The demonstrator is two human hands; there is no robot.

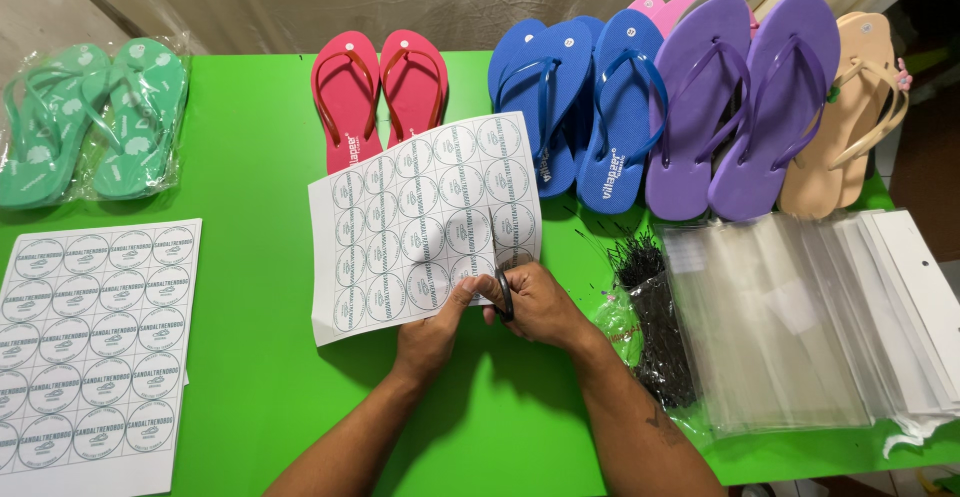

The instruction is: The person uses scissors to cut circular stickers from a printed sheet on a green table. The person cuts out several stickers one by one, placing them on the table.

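Note:
A white sheet of round printed labels [420, 217] is held tilted above the green table [250, 137]. My left hand [432, 327] grips its lower edge with thumb on top. My right hand [535, 302] is closed on a pair of scissors [503, 292] with dark handles, its blades at the sheet's lower right corner. The blades are mostly hidden by the fingers and paper.
A stack of label sheets [90, 347] lies at the left. Green flip-flops in a bag [90, 117] sit far left; red [380, 87], blue [580, 97], purple [740, 97] and tan [850, 107] pairs line the back. Clear plastic bags [790, 317] and black ties [655, 317] lie right.

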